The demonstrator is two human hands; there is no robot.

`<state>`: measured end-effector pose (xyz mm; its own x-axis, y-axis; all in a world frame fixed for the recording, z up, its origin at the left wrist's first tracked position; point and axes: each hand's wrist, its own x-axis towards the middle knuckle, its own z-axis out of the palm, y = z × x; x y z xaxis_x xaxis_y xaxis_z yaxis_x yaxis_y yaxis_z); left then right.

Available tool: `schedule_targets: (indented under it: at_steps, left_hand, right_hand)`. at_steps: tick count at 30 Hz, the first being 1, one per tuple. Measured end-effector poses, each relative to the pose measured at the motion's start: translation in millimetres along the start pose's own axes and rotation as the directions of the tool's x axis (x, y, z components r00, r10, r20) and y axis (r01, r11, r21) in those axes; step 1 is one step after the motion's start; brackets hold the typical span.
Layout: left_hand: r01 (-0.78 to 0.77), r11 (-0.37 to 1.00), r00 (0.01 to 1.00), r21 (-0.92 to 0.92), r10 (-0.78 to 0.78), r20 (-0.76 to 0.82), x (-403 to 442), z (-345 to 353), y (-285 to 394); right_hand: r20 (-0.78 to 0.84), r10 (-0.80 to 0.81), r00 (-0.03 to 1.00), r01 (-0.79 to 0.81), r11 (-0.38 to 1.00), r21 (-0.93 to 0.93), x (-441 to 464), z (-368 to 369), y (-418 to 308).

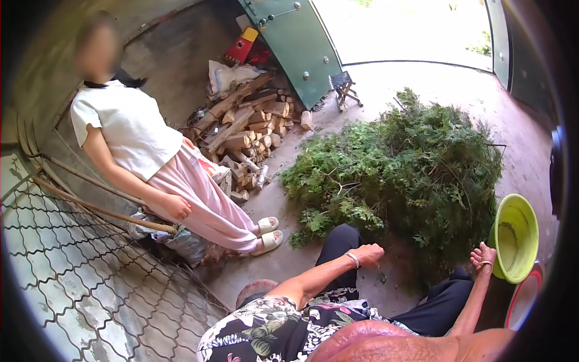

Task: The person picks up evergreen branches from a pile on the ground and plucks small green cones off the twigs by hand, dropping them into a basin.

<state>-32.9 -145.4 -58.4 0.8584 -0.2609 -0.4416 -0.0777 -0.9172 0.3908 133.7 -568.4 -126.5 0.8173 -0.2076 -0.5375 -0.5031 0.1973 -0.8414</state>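
My left hand [369,256], with a bracelet at the wrist, is closed in front of the near edge of a big heap of green leafy branches [392,169]. Anything inside its fingers is hidden. On the right, my right hand [483,257] has its fingers curled beside the left rim of a yellow-green basin [517,238]. Whether it touches the rim, or pinches some small thing, I cannot make out. Loose bits of green lie on the floor near my dark trousers [341,250].
A person in a white top [126,130] stands on the left, near wire mesh [90,271]. Split firewood [253,127] is piled by a green door [295,48]. A folding stool [344,89] stands behind the branches. A red-rimmed container [528,295] sits at the lower right.
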Motion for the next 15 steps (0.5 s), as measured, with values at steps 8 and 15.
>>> schedule_targets:
  at_steps: [8, 15]
  left_hand:
    - [-0.061, 0.997, 0.997, -0.044, 0.058, -0.057, 22, -8, 5]
    - [0.047, 0.983, 0.854, -0.177, -0.132, -0.503, 83, -19, 8]
  right_hand:
    - [0.012, 0.080, 0.997, -0.079, 0.993, -0.091, -22, 32, -1]
    - [0.285, -0.206, 0.936, 0.202, 0.978, 0.045, 54, 56, 0]
